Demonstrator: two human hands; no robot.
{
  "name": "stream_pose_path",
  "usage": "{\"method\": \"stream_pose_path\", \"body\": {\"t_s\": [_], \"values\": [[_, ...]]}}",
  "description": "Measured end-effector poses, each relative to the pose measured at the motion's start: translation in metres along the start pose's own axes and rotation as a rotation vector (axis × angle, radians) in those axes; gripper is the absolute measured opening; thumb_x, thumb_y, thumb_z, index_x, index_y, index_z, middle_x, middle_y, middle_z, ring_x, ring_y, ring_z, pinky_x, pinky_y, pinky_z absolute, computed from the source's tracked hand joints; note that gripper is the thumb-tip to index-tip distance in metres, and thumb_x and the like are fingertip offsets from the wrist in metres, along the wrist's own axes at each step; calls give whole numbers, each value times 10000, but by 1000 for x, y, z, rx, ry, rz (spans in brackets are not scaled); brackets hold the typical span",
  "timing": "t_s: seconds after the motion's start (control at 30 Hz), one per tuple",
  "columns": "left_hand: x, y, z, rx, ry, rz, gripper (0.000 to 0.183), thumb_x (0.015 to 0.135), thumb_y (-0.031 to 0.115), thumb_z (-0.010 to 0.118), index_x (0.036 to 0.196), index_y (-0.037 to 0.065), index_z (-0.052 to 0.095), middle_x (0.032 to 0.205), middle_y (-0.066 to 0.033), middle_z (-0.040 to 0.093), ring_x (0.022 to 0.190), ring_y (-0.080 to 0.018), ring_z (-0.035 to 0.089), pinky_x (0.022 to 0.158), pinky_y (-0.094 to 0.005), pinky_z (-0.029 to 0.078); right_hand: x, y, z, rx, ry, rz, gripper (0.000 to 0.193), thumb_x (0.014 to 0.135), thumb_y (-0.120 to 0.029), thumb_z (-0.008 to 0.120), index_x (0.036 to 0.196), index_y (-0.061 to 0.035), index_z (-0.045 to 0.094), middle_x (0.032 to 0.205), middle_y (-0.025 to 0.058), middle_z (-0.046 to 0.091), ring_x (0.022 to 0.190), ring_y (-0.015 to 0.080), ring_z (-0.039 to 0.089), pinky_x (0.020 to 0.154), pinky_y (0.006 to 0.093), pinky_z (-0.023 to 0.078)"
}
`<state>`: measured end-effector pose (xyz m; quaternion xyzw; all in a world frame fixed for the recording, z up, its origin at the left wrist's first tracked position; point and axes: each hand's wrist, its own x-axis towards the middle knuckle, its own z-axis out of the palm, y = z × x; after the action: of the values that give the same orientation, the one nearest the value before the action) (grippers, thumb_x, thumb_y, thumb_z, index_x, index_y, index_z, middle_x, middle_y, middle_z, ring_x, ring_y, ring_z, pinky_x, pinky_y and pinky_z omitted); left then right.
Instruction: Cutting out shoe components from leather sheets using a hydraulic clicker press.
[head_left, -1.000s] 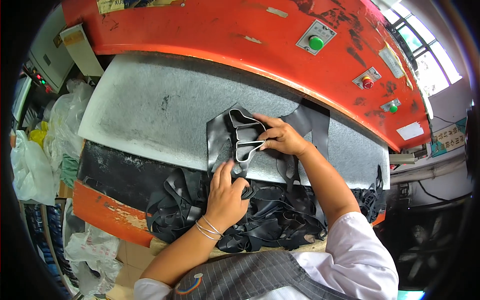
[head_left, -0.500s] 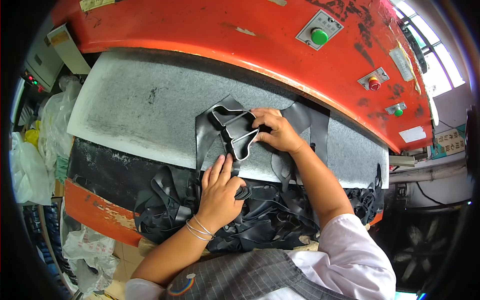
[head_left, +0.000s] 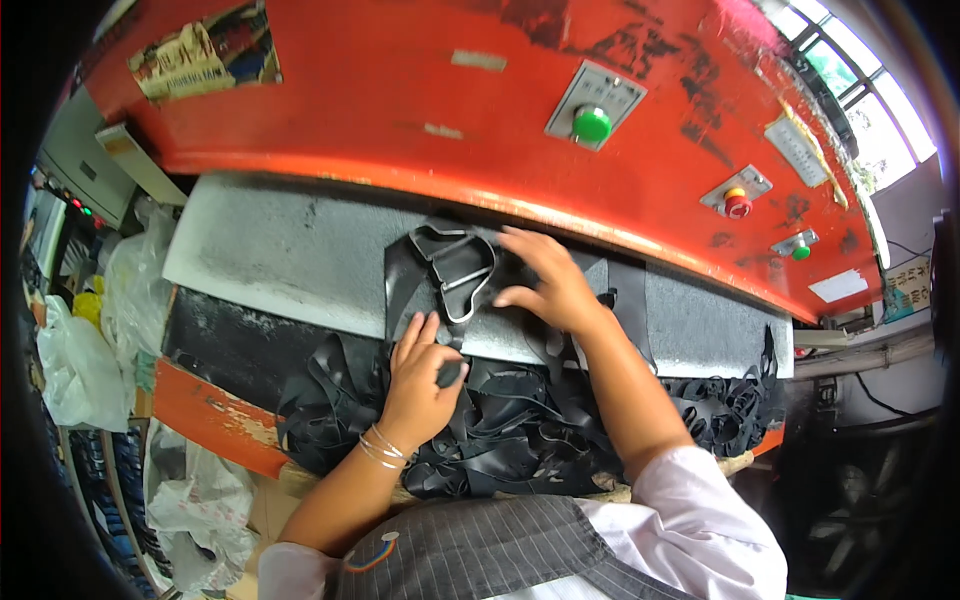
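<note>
A metal cutting die (head_left: 455, 272) with a curved outline and inner crossbars sits on a sheet of black leather (head_left: 405, 280). Just right of the die, my right hand (head_left: 555, 285) is open, thumb and fingers apart, not gripping it. My left hand (head_left: 418, 385) is nearer to me, its fingertips at the leather's near edge below the die. Between its thumb and palm it keeps a small stack of black leather pieces (head_left: 451, 374), mostly hidden by the hand. Both lie over the grey cutting pad (head_left: 260, 245).
An orange-red press head (head_left: 400, 110) with green buttons (head_left: 591, 125) and a red button (head_left: 737, 204) spans the far side above the pad. Black leather scraps (head_left: 520, 430) heap along the near edge. Plastic bags (head_left: 85, 365) hang at the left.
My right hand has let go of the die and opened, moving slightly to its right. My left hand stays near the leather's edge with its stack. The view has tilted up, showing more press.
</note>
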<state>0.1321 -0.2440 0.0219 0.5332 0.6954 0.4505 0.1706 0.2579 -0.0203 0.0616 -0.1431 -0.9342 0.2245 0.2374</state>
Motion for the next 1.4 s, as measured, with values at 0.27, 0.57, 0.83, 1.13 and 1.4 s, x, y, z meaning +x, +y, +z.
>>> {"method": "stream_pose_path", "body": {"t_s": [0.27,0.57,0.83,1.13,1.4], "values": [[66,107,-50,-249,-64,18,143,891,126,637,996,30,650,769,-80,688,743,-156,675,666,-287,507,-83,12,-204,-352,1482,255,459,1030,-298,392,1333,43,446,1382,192,457,1257,297,444,1048,411,349],[98,164,-43,60,0,406,178,851,218,662,869,41,661,735,-149,660,678,-328,660,593,-392,495,-170,33,-256,-69,1502,398,825,983,-578,314,1478,64,163,1547,295,81,1426,420,161,1159,464,155],[68,162,-39,46,194,588,133,816,126,652,911,36,633,855,-195,654,801,-406,624,680,-447,507,-209,33,-262,-319,1214,711,906,957,-631,321,1494,51,60,1552,299,-38,1451,399,-101,1171,459,16],[-111,77,-77,383,-314,12,166,836,226,643,929,88,644,869,-180,657,850,-383,626,734,-461,501,-294,-172,-71,-141,89,561,463,669,-383,837,949,-35,714,978,169,657,980,327,600,869,404,475],[-176,55,-59,600,-107,-25,238,718,175,725,904,45,654,825,-143,674,861,-325,632,782,-429,505,-304,-215,-2,-383,-24,441,534,566,-217,851,1025,-36,646,930,125,590,920,311,586,812,389,491]]}}
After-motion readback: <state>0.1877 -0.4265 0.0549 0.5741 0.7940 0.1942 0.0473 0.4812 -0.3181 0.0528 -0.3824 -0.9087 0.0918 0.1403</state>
